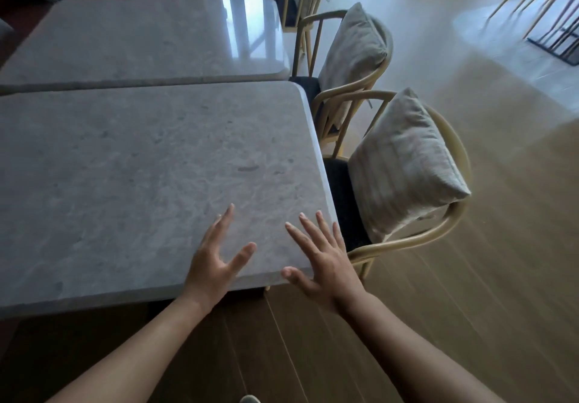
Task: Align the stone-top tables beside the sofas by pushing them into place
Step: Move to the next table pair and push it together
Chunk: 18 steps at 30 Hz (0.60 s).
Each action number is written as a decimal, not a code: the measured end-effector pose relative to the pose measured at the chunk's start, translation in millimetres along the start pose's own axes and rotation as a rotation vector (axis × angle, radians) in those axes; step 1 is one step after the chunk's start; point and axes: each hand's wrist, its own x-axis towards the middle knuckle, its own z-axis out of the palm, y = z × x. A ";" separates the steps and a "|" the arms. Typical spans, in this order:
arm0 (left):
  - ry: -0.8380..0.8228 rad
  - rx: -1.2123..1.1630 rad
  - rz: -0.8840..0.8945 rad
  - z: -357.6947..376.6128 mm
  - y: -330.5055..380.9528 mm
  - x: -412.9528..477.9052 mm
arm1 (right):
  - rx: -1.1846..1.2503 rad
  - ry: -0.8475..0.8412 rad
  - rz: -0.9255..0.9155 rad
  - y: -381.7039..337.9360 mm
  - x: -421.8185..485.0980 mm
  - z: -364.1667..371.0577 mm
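Because the job is to shove a heavy slab rather than lift it, both hands come in flat and low at the near edge of the nearer table [125, 183]. The left hand [216, 258], at about 6 o'clock in the head view, is spread, fingers straight and thumb splayed, its heel at the table's rim. The right hand [322, 261], at 5 o'clock, is likewise fanned wide over the near right corner, thumb hanging just off the edge. Neither curls round anything. Whether the palms already bear on the stone I cannot tell. Placing them side by side near one corner looks suited to nudging that end away and to the left.

This table runs from 9 o'clock to the centre: a grey, mottled stone top with rounded corners and a thick, softened edge, matt with faint veining. The farther table [141, 39], at 11 o'clock, has the same top and is glossier where window light reflects. Only a thin dark seam parts the two, so they seem close to aligned.

At 2 to 3 o'clock two wooden chairs [407, 239], each with a striped cushion [404, 164], are tucked against the tables' right sides on the wood floor [470, 308].
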 end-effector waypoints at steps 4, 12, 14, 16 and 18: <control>0.021 -0.129 -0.001 -6.7 48.0 -22.6 | 0.239 0.116 0.048 -28.5 -11.8 -46.4; 0.077 -0.224 0.137 -18.1 181.3 -37.5 | 0.553 0.425 0.132 -73.5 -48.3 -183.8; 0.096 -0.246 0.200 -16.0 218.6 -39.5 | 0.598 0.517 0.123 -75.8 -60.6 -220.9; 0.108 -0.299 0.260 -11.7 257.5 -41.2 | 0.625 0.594 0.111 -76.7 -73.9 -259.6; 0.106 -0.373 0.312 -5.0 299.9 -44.8 | 0.661 0.657 0.097 -72.3 -87.4 -295.2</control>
